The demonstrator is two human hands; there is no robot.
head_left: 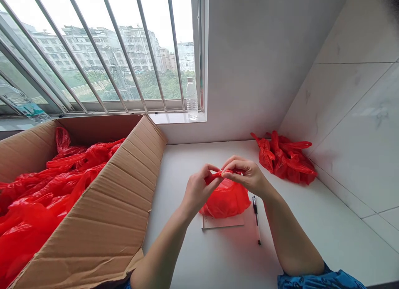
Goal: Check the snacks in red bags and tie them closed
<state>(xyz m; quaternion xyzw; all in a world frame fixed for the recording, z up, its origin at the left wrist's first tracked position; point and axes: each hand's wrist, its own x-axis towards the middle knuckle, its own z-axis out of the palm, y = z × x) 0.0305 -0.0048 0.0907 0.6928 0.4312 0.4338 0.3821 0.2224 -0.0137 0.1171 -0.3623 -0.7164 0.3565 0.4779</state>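
A red plastic bag (227, 201) rests on the white table in front of me, its lower part rounded out. My left hand (202, 188) pinches the gathered top of the bag between thumb and fingers. Right beside it, my right hand (245, 174) grips the same twisted top, and the fingertips of both hands meet there. What the bag contains cannot be made out. Partly under the bag lies a pale paper pad (223, 222). To its right is a pen (256, 220) with a black cap.
At left a large cardboard box (124, 206) holds many red plastic bags (62, 189). More red bags (285, 158) are heaped at the table's back right, against the tiled wall (355, 127). A clear bottle (191, 98) stands on the sill of the barred window; another bottle (26, 104) is at far left.
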